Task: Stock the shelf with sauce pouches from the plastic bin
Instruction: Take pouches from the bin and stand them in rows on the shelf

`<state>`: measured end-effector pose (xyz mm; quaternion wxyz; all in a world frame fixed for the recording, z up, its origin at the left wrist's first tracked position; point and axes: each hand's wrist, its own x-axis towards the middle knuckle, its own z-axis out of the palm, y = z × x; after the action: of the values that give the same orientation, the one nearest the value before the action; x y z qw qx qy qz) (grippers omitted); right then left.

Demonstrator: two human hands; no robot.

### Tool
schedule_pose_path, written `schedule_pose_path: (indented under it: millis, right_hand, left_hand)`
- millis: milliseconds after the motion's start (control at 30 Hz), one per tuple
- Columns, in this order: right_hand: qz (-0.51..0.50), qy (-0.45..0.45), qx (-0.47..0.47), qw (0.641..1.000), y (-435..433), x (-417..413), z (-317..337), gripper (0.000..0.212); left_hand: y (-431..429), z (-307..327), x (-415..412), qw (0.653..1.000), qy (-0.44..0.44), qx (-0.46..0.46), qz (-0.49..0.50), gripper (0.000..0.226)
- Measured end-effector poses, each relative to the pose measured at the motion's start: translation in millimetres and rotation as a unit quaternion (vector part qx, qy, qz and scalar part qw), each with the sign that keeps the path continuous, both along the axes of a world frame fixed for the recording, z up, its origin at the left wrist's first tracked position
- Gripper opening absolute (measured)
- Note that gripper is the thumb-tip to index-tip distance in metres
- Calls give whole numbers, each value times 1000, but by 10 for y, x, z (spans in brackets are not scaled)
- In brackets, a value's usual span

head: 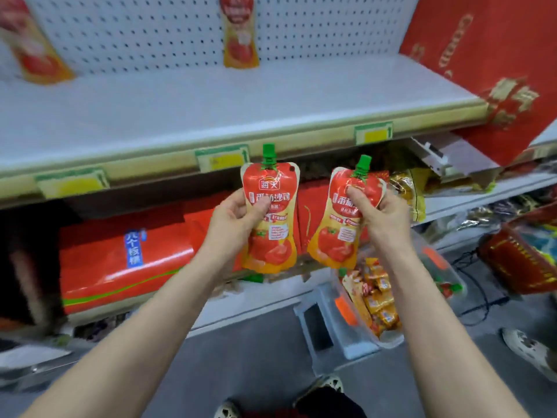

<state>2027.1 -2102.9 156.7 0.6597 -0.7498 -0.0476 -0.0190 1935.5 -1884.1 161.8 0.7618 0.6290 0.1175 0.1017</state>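
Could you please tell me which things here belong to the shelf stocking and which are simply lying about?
Job: left hand pouch; right hand pouch; plastic bin; white shelf; two stocked pouches.
Lying about: red gift box; red packs below; black cable.

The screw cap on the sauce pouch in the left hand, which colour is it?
Green, seen in the head view.

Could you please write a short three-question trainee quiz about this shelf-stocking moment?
1. True or false: each hand holds one sauce pouch.
2. How many pouches already stand at the back of the white shelf?
3. Where is the plastic bin: A on the shelf, B on the floor?

Key:
1. True: left hand holds the left pouch, right hand the right pouch.
2. Two: one, another.
3. B, bin.
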Motion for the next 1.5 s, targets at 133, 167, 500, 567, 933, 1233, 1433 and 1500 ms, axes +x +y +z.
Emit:
schedule_pose_path:
  millis: [133,167,500,567,933,1233,1433,1500]
  right_hand:
    - [67,-52,24,996,627,-43,553,7]
    - [80,-60,30,995,780,-52,678,7]
    - [220,-110,36,969,2341,77,1540,12]
    - [246,-117,29,962,2663,188,1683,14]
    - [361,-101,3,927,4497,1028,1828,7]
    - [336,-98,-5,937,5753,1371,1626,20]
    - [330,-84,1,940,6202,1376,1456,25]
    - [322,-90,-7,942,6292,1379,1406,22]
  left_hand:
    - [561,436,-250,998,-36,-12,46,31]
    - [702,532,-301,997,-43,-10,56,33]
    - [2055,1013,-572,965,-115,-9,236,14]
    - [2295,1073,-546,956,-127,-12,264,12]
    - [3525,1179,-189,918,-84,-24,387,30]
    - [4101,1149,24,911,-73,3,406,22]
    - [4435,1128,104,923,-64,2,379,26]
    - [4530,1130,118,927,-68,5,370,26]
